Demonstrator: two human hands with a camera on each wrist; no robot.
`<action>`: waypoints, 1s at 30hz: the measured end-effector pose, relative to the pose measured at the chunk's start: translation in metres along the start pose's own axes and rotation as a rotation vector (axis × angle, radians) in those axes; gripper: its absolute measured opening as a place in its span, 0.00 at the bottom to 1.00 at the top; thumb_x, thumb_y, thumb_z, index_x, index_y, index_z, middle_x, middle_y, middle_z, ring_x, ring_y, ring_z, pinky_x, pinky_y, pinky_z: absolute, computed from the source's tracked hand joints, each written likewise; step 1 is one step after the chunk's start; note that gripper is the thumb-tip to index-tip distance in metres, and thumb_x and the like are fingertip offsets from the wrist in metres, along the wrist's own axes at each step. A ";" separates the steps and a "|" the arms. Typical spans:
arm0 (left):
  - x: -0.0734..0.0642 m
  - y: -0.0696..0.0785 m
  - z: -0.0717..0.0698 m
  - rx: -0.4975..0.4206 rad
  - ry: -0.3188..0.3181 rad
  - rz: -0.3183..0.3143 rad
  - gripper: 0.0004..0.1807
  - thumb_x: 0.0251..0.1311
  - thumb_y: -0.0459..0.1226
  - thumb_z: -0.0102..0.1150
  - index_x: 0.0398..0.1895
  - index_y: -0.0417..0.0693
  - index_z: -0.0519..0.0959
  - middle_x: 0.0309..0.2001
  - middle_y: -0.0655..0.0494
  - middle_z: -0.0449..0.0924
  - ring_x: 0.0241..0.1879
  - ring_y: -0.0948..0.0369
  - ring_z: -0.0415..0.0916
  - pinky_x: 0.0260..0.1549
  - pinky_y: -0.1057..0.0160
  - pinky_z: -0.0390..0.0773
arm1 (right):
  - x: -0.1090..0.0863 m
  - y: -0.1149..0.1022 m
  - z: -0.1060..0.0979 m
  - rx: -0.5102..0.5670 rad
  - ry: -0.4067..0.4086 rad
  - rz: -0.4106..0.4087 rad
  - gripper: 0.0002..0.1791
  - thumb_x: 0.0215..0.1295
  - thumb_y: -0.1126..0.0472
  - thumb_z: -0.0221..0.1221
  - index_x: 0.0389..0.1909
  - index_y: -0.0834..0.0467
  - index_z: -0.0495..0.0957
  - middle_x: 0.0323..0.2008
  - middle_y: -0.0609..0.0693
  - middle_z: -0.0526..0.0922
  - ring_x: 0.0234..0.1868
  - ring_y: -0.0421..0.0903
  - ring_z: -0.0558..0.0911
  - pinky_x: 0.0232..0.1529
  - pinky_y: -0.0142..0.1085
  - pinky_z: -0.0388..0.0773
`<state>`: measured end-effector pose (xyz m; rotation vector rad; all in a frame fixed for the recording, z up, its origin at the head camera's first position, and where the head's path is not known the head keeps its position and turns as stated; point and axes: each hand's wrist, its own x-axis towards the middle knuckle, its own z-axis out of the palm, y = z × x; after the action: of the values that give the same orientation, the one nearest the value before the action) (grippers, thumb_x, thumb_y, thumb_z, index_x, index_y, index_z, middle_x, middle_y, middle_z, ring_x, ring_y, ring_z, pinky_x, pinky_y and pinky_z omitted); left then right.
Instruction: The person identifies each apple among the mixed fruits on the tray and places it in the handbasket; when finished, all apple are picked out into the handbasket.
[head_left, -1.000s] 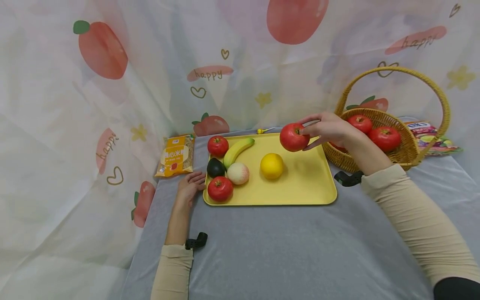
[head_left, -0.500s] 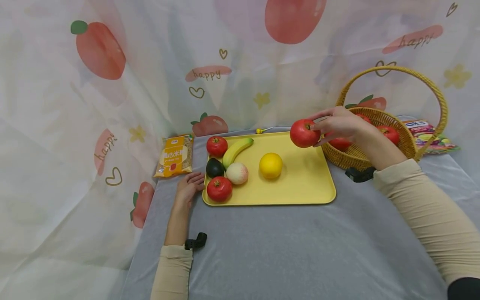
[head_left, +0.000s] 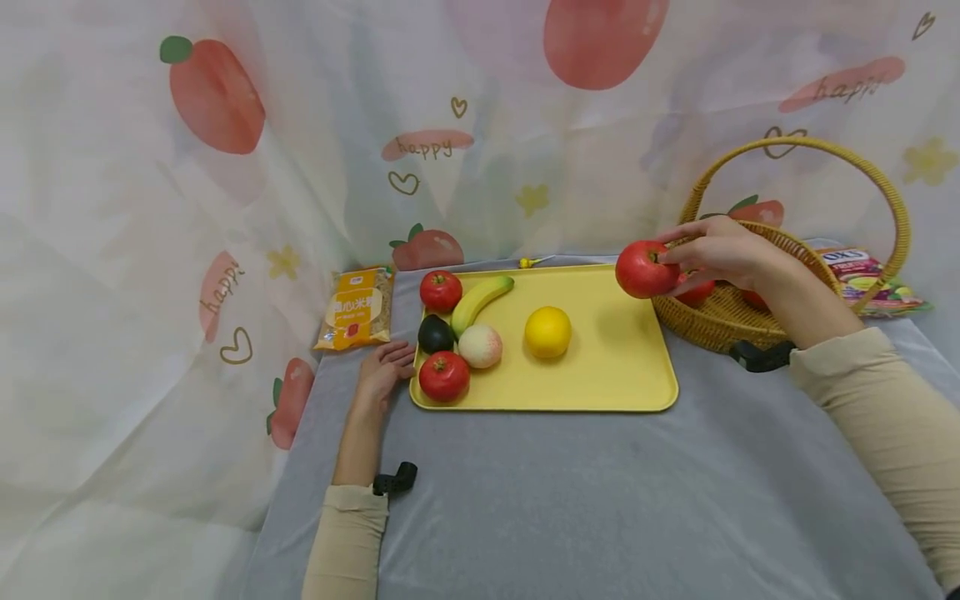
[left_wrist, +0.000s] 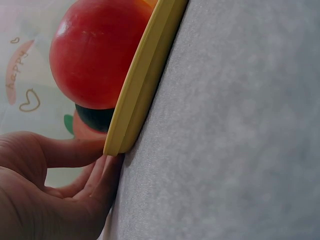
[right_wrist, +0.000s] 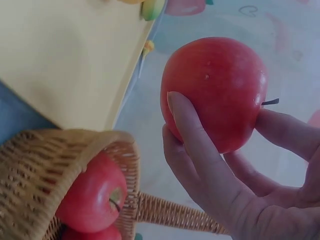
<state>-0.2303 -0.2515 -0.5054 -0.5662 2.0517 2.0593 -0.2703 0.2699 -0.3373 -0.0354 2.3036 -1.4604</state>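
Observation:
In the head view, my right hand (head_left: 720, 254) holds a red apple (head_left: 645, 268) by its stem side, raised over the tray's right end, beside the wicker basket. The right wrist view has thumb and fingers around this apple (right_wrist: 215, 95). My left hand (head_left: 381, 375) lies at the left edge of the yellow tray (head_left: 615, 375), fingers fairly straight. Up close, its thumb and fingers touch the tray's corner (left_wrist: 132, 117). On the tray are two red apples (head_left: 444, 377), a banana (head_left: 480, 302), a dark avocado-shaped fruit (head_left: 436, 334), a pale peach (head_left: 480, 347) and a yellow round fruit (head_left: 547, 332).
The wicker basket (head_left: 720, 333), its tall handle arching up, stands right of the tray with red apples (right_wrist: 95, 195) inside. A colourful packet (head_left: 870, 279) lies behind it. An orange food bag (head_left: 356, 308) is at the left. A small yellow-handled tool (head_left: 528, 262) lies behind the tray.
My right hand has carried the apple rightward, from above the tray's middle right to its right end near the basket. The left hand stays at the tray's edge.

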 end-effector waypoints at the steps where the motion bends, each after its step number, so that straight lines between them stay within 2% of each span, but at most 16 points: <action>1: 0.000 0.000 0.001 0.001 -0.001 0.000 0.34 0.61 0.18 0.60 0.72 0.40 0.71 0.67 0.43 0.78 0.67 0.52 0.76 0.67 0.54 0.74 | -0.001 0.002 -0.002 0.001 0.003 0.001 0.34 0.77 0.59 0.59 0.77 0.68 0.61 0.56 0.57 0.78 0.44 0.47 0.87 0.48 0.51 0.87; 8: -0.001 -0.003 0.003 0.001 -0.004 0.009 0.34 0.61 0.17 0.59 0.72 0.38 0.70 0.68 0.40 0.77 0.68 0.50 0.75 0.68 0.53 0.73 | -0.006 0.014 -0.016 -0.012 0.018 0.032 0.36 0.77 0.56 0.60 0.77 0.68 0.60 0.54 0.52 0.80 0.45 0.46 0.87 0.48 0.50 0.87; 14: 0.000 -0.004 0.003 -0.008 -0.010 0.010 0.34 0.61 0.17 0.59 0.73 0.38 0.69 0.68 0.40 0.76 0.68 0.50 0.75 0.67 0.53 0.73 | -0.007 0.022 -0.029 0.040 0.027 0.041 0.35 0.77 0.59 0.60 0.77 0.69 0.59 0.51 0.47 0.81 0.45 0.45 0.88 0.47 0.53 0.87; 24: -0.001 -0.003 0.002 -0.010 -0.021 0.006 0.34 0.62 0.17 0.58 0.74 0.37 0.68 0.69 0.40 0.75 0.69 0.50 0.74 0.65 0.57 0.76 | -0.013 0.035 -0.047 0.044 0.011 0.050 0.35 0.80 0.62 0.55 0.77 0.73 0.54 0.55 0.51 0.77 0.46 0.46 0.87 0.49 0.58 0.85; 27: -0.001 -0.002 0.002 -0.009 -0.023 0.009 0.35 0.62 0.17 0.58 0.74 0.37 0.68 0.69 0.40 0.75 0.69 0.50 0.74 0.65 0.58 0.76 | -0.016 0.038 -0.053 0.038 0.005 0.054 0.34 0.80 0.62 0.54 0.77 0.73 0.54 0.58 0.53 0.75 0.47 0.46 0.86 0.50 0.58 0.85; 30: -0.001 -0.001 0.002 -0.006 -0.016 0.016 0.35 0.61 0.17 0.59 0.73 0.37 0.68 0.69 0.40 0.75 0.69 0.50 0.74 0.65 0.57 0.75 | -0.017 0.040 -0.060 0.035 0.005 0.062 0.33 0.80 0.62 0.54 0.77 0.73 0.55 0.57 0.51 0.75 0.47 0.47 0.85 0.51 0.58 0.84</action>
<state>-0.2290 -0.2497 -0.5060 -0.5336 2.0481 2.0730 -0.2680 0.3435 -0.3449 0.0492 2.2619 -1.4704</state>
